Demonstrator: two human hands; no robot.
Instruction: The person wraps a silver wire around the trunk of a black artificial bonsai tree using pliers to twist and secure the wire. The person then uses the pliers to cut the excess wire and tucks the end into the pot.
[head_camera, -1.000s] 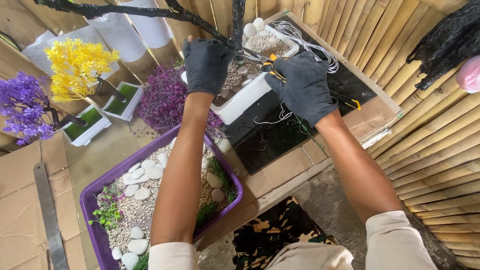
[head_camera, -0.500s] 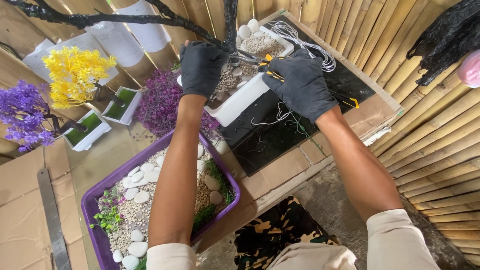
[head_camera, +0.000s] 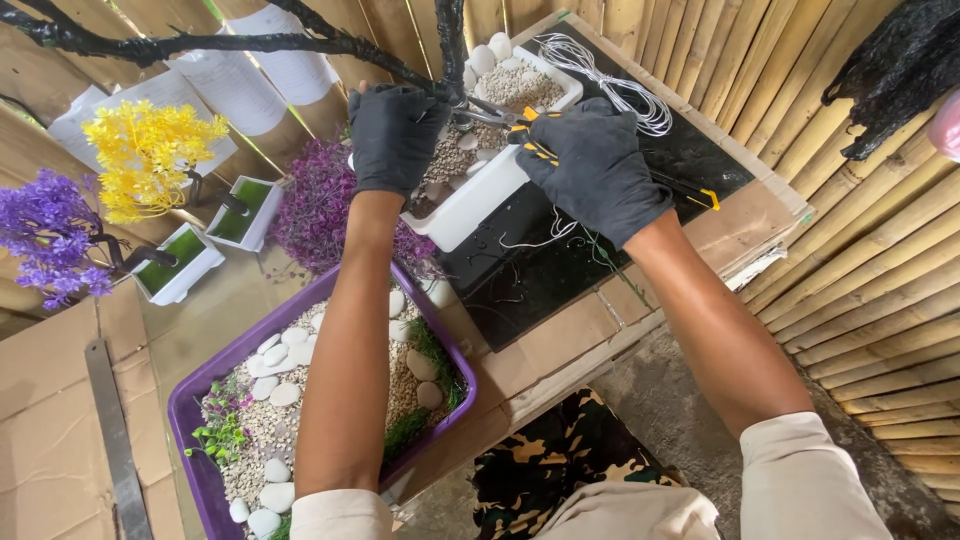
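Both hands wear black gloves. My left hand (head_camera: 392, 135) grips the black wrapped branch (head_camera: 250, 45) of an artificial tree near its trunk. My right hand (head_camera: 597, 165) holds yellow-handled pliers (head_camera: 512, 120), whose jaws reach the trunk base where it stands in a white rectangular pot (head_camera: 478, 195) filled with gravel and white stones. A coil of white wire (head_camera: 610, 80) lies on the black board (head_camera: 560, 270) just behind the right hand.
A purple tray (head_camera: 195, 400) of pebbles, white stones and green sprigs sits under my left forearm. Small yellow (head_camera: 145, 155), purple (head_camera: 45, 235) and magenta (head_camera: 320, 205) artificial trees stand at left. A second yellow-handled tool (head_camera: 690, 190) lies on the board. Bamboo wall at right.
Both hands stay at the trunk; the view has shifted slightly. The right hand with the pliers has edged a little closer to the trunk base.
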